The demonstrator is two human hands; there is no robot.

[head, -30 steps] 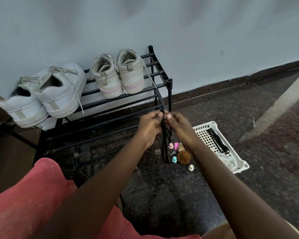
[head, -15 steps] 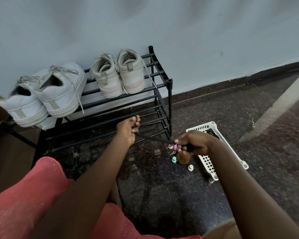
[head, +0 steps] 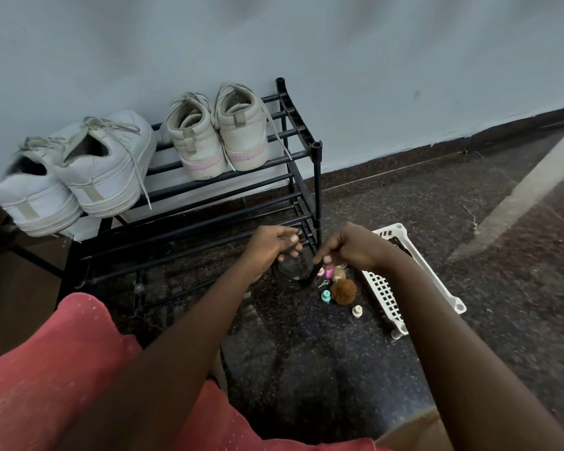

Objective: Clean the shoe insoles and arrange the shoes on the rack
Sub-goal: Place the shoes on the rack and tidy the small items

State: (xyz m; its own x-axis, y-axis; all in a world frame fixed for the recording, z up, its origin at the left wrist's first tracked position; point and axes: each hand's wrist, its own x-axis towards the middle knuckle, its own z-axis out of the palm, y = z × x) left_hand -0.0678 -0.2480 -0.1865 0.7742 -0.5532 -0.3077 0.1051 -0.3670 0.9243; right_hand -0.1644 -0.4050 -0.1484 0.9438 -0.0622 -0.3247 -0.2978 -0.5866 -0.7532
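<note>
A black metal shoe rack [head: 316,164] stands against the wall. On its top shelf sit a pair of white sneakers [head: 105,170] at the left and a pair of beige sneakers with pink soles [head: 222,138] at the right, heels toward me. In front of the rack's right end, low over the floor, my left hand [head: 271,245] and my right hand [head: 349,245] each pinch an end of a black shoelace [head: 293,279]. The lace sags in a loop between them.
A white perforated plastic basket [head: 385,294] lies tilted on the dark floor at the right, with black laces inside. Beside it lie a brown fluffy ball [head: 344,291] and small pink, teal and cream pieces. My red garment fills the lower left.
My hands first held the lace together up by the rack post, then pulled apart with the lace taut. Now they are close again and the lace hangs slack. The basket has tipped.
</note>
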